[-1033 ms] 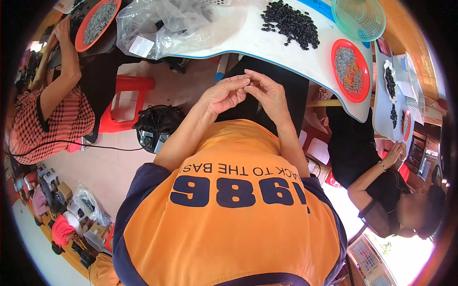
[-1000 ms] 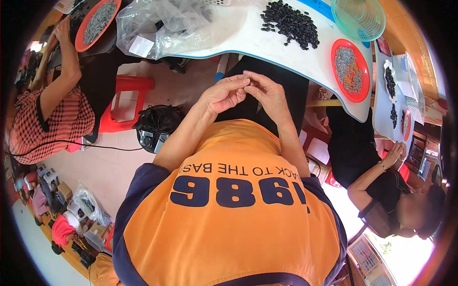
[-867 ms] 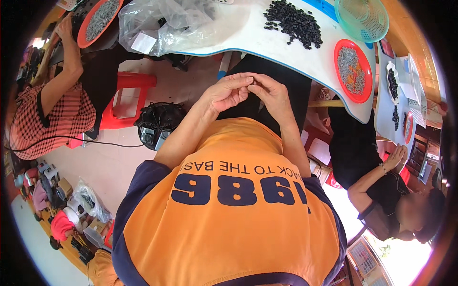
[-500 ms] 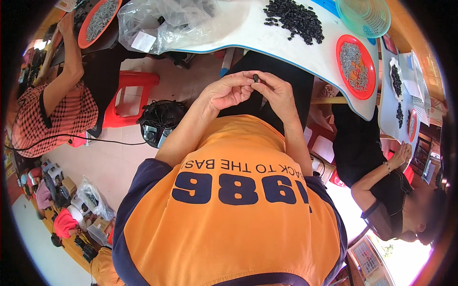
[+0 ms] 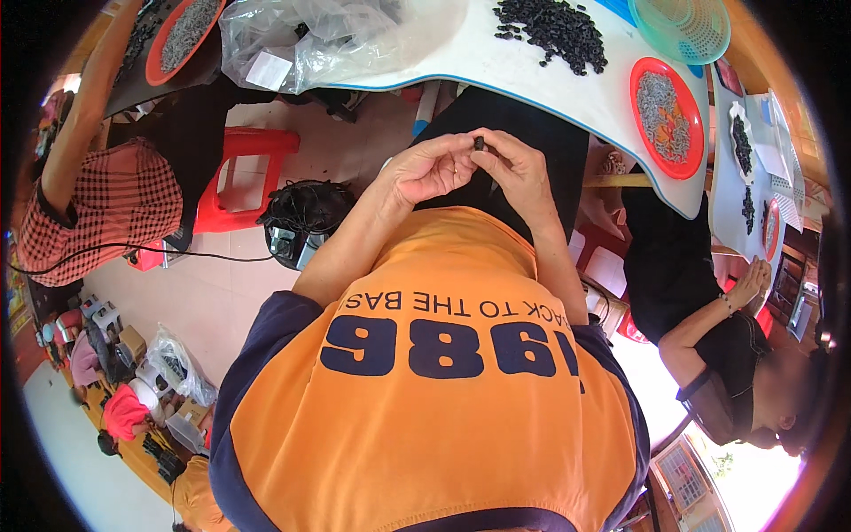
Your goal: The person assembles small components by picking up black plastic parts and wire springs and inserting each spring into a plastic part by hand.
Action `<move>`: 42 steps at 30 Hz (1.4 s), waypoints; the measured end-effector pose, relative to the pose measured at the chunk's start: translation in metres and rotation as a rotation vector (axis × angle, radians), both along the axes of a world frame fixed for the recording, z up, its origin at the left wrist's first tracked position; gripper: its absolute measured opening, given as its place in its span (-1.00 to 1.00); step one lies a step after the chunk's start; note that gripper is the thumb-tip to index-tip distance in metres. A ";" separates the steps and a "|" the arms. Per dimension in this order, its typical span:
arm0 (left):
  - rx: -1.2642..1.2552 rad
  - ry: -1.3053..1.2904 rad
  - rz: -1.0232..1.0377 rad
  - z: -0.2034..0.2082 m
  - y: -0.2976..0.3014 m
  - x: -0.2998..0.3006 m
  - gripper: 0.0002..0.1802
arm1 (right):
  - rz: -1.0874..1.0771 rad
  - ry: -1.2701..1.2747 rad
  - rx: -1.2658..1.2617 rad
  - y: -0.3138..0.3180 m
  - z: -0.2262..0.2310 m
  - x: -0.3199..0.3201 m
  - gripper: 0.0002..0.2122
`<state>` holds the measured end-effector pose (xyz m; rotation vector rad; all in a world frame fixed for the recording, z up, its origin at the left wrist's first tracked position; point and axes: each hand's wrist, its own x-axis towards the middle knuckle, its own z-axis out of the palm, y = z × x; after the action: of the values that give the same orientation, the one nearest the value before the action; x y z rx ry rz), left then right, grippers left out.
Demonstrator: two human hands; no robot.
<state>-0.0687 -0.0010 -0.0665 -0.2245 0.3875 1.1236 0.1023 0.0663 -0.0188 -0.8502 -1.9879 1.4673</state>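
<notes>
Black piece (image 5: 479, 143) | right hand (image 5: 517, 173) pinches it | left hand (image 5: 434, 170) alongside, grip unclear | best: light, steady pinch

On the table (image 5: 461, 55), a plastic bag (image 5: 328, 44) takes the left, a heap of small parts (image 5: 551, 34) sits right of it, and further right comes a plate (image 5: 696, 126) with screws (image 5: 658, 99) in it, a strainer basket (image 5: 700, 40) just beyond! Before the near edge, a small part (image 5: 480, 144) between left hand (image 5: 434, 170) and right hand (image 5: 519, 175); off left, a stool (image 5: 261, 140).
</notes>
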 end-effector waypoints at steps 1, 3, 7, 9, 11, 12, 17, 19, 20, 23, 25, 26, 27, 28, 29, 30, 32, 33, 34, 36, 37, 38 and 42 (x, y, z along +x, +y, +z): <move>0.005 0.018 -0.004 0.000 -0.001 0.001 -0.87 | 0.008 0.007 0.027 -0.001 -0.001 0.000 -0.75; 0.035 0.031 -0.011 0.000 -0.003 0.003 -0.87 | 0.012 0.007 0.051 -0.005 -0.003 -0.001 -0.75; 0.043 0.053 -0.014 -0.001 -0.006 0.005 -0.85 | 0.000 -0.021 0.094 -0.009 -0.006 0.000 -0.75; 0.057 0.061 -0.015 -0.002 -0.006 0.005 -0.85 | -0.027 -0.007 0.092 -0.010 -0.009 -0.002 -0.75; 0.010 0.085 0.006 -0.003 -0.005 0.006 -0.86 | -0.009 -0.028 0.091 -0.009 -0.010 -0.003 -0.75; -0.006 0.096 0.016 -0.003 -0.005 0.007 -0.85 | -0.001 -0.038 0.094 -0.008 -0.011 -0.003 -0.75; -0.038 0.084 0.017 0.001 0.002 0.008 -0.88 | -0.034 -0.015 -0.007 -0.002 -0.009 -0.002 -0.73; -0.032 0.095 -0.005 0.003 0.004 0.005 -0.88 | -0.029 -0.007 -0.003 -0.001 -0.006 0.000 -0.73; -0.017 0.111 -0.025 0.004 0.006 0.003 -0.87 | -0.027 0.012 0.008 0.001 -0.005 0.001 -0.72; 0.059 0.197 -0.054 0.005 0.009 -0.001 -0.84 | -0.020 0.038 -0.021 0.003 -0.003 0.005 -0.72; 0.078 0.272 -0.051 0.009 0.010 0.000 -0.83 | -0.039 -0.008 -0.061 0.003 -0.001 0.005 -0.72; 0.068 0.313 -0.043 0.013 0.010 0.001 -0.84 | -0.048 -0.001 -0.038 0.002 -0.001 0.006 -0.72; 0.088 0.349 -0.043 0.018 0.014 -0.001 -0.85 | -0.062 0.002 -0.026 0.004 -0.001 0.003 -0.73; 0.088 0.385 -0.034 0.023 0.017 -0.002 -0.84 | -0.076 0.006 -0.015 0.007 0.000 0.001 -0.73; 0.106 0.405 -0.035 0.028 0.020 -0.002 -0.84 | -0.079 0.012 -0.014 0.008 0.001 0.000 -0.75; 0.116 0.463 -0.017 0.033 0.027 -0.006 -0.84 | -0.064 0.063 0.010 0.013 0.000 -0.004 -0.76; 0.145 0.495 0.007 0.042 0.031 -0.003 -0.81 | -0.065 0.123 0.108 0.018 0.000 -0.003 -0.67; 0.177 0.494 -0.007 0.045 0.031 -0.002 -0.80 | -0.077 0.123 -0.032 0.015 0.001 0.003 -0.61; 0.199 0.497 -0.035 0.049 0.032 -0.002 -0.78 | -0.100 0.100 -0.196 0.013 0.000 0.010 -0.55; 0.159 0.594 -0.021 0.059 0.042 -0.012 -0.73 | -0.112 0.410 -0.204 0.010 -0.007 0.017 -0.48; 0.165 0.642 0.011 0.066 0.051 -0.023 -0.73 | -0.128 0.382 -0.297 0.009 -0.009 0.027 -0.54; 0.195 0.681 0.049 0.074 0.062 -0.036 -0.73 | -0.141 0.325 -0.271 0.010 -0.013 0.034 -0.56; 0.224 0.685 0.606 0.123 0.140 -0.110 -0.76 | -0.208 0.223 -0.267 0.006 -0.027 0.057 -0.66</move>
<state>-0.1788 0.1393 0.0562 0.2771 0.8260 1.8269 0.1597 0.0722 -0.0460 -0.9266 -1.5173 1.6469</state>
